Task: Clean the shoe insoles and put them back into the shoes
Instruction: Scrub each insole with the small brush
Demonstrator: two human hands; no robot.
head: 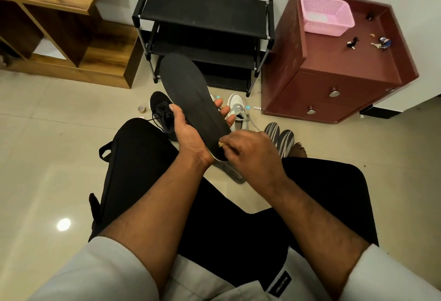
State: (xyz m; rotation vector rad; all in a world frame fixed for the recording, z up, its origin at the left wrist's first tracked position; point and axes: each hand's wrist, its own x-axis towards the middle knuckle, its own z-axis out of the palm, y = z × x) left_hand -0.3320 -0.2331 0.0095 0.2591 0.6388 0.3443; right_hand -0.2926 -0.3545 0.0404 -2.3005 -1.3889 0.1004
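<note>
My left hand (188, 128) holds a long black insole (188, 90) from below, toe end pointing away from me. At the insole's heel end, my right hand (248, 150) pinches a small yellowish piece (220, 143), perhaps a cloth or sponge, and presses it against the surface. A black lace-up shoe (162, 112) stands on the floor behind my left hand. To its right is a white and grey shoe (238, 109). Two striped grey insoles (279, 137) lie on the floor beside my right hand. Another grey insole (235, 174) lies under my hands.
A black shoe rack (202, 31) stands against the wall ahead. A dark red cabinet (334, 81) to the right carries a pink basket (324, 15) and keys (381, 42). A wooden shelf unit (59, 26) is at the left. My knees in black trousers fill the foreground.
</note>
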